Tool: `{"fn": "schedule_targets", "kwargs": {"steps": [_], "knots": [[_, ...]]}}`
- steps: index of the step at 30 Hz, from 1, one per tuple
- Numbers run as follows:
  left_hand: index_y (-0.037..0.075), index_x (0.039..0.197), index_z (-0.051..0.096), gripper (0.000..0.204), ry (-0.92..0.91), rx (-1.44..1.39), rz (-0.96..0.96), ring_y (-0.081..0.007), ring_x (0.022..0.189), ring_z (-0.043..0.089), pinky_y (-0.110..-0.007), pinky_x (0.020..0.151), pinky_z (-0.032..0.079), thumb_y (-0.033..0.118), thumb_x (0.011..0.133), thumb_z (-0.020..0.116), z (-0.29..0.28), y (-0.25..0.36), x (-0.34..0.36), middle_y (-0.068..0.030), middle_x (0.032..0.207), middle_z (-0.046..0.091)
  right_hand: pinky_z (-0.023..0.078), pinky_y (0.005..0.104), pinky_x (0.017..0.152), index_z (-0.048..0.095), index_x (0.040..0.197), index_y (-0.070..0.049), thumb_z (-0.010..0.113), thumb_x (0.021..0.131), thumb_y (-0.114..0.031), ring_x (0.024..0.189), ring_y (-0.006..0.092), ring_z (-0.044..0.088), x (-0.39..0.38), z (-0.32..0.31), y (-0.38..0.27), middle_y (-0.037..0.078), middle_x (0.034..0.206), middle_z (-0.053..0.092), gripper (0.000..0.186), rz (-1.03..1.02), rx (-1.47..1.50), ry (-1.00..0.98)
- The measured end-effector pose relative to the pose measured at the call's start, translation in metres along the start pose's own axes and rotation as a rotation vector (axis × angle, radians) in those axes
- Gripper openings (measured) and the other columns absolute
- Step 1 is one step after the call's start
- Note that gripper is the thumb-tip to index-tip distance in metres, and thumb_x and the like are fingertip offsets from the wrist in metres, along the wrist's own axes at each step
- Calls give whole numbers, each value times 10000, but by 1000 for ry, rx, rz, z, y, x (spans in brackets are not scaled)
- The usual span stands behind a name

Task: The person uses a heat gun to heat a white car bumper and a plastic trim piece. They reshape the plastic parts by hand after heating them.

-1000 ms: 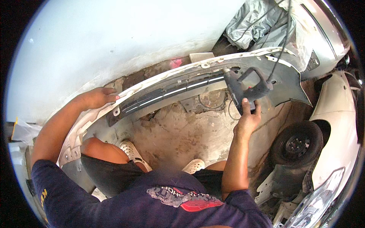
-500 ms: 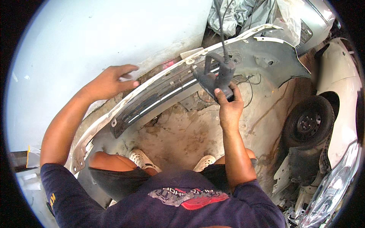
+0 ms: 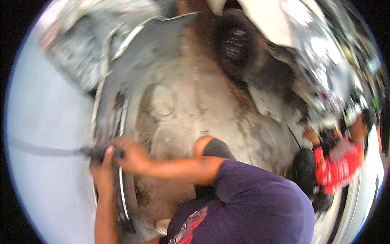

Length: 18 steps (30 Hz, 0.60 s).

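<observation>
The picture is badly blurred. My two hands meet at the left, over the edge of a grey and white car bumper [image 3: 122,77] that curves up through the view. My right hand [image 3: 131,155] reaches across from my shoulder and grips a dark plastic part [image 3: 96,153]. A thin dark cable [image 3: 40,151] runs left from that part. My left hand [image 3: 103,168] comes up from the lower edge, and its fingers close over the same dark part. My knee [image 3: 207,144] shows just right of the hands.
Rough dirty concrete floor [image 3: 203,101] lies beyond the bumper. A car wheel [image 3: 235,42] sits in a white wheel arch at the top. At the right another person in a red top [image 3: 339,162] works near car body parts. A pale panel [image 3: 44,122] fills the left.
The view has swung sharply, so the bumper now runs up the left side. My right hand has carried the dark part down to the bumper edge. My left hand has joined it there.
</observation>
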<state>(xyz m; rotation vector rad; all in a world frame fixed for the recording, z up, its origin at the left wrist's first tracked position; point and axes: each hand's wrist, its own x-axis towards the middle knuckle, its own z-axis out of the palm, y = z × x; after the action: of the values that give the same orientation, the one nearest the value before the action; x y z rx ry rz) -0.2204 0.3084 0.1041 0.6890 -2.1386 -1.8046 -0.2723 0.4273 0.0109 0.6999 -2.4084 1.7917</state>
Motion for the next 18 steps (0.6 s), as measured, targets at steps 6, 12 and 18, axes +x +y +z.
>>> {"fn": "schedule_targets", "kwargs": {"steps": [6,12,18], "knots": [[-115,1211,740,433,-12,156,23,-243,1067,713,-380,958,569,222,973,875,-17,-26,27,-163,1170,770,530,505,1105,673,1390,-51,844,828,-182,1297,428,621,7,-20,-24,175,1395,628,602,123,28,-60],[-57,1332,742,564,-8,420,185,-225,1061,716,-371,954,563,364,979,867,-30,-6,38,-138,1197,772,494,525,1171,528,1555,-62,865,828,-237,1386,460,569,3,-11,-20,216,1490,567,820,-12,98,4],[-41,1440,685,580,22,327,221,-233,1211,696,-376,1101,528,320,1010,826,-100,81,68,-134,1300,745,439,532,1248,268,1712,-59,878,848,-277,1493,506,479,9,-26,-40,299,1647,405,1080,-81,239,-164]]}}
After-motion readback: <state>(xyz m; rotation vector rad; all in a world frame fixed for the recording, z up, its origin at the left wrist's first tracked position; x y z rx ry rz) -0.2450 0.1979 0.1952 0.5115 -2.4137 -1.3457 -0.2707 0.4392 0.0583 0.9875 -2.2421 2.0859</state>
